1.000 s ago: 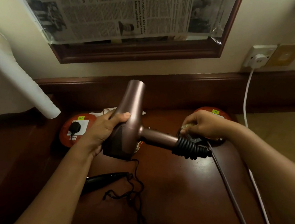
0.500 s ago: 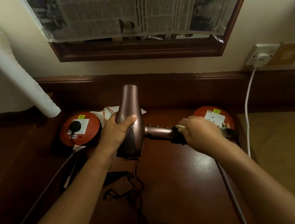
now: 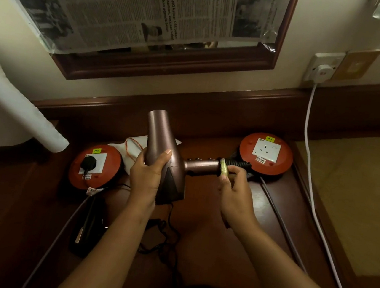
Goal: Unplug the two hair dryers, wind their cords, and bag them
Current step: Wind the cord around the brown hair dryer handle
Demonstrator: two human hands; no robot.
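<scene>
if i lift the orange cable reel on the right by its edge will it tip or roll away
The right cable reel lies flat on its broad round face on the wooden desk, so it probably sits stably and won't tip. Stood on its rim, the round shape would likely roll. A grey cable trails from it, so it may drag or tug when lifted.

You are looking at a dim, warm-toned scene: the wall (image 3: 330, 22) at the upper right of the frame is brightest, while the dark wooden table (image 3: 208, 241) in the lower half sinks into shadow. A soft sheen runs along the hair dryer (image 3: 160, 145) at centre. Straight lines bow toward the frame edges, and fine detail is slightly soft in the darker lower part.
</scene>
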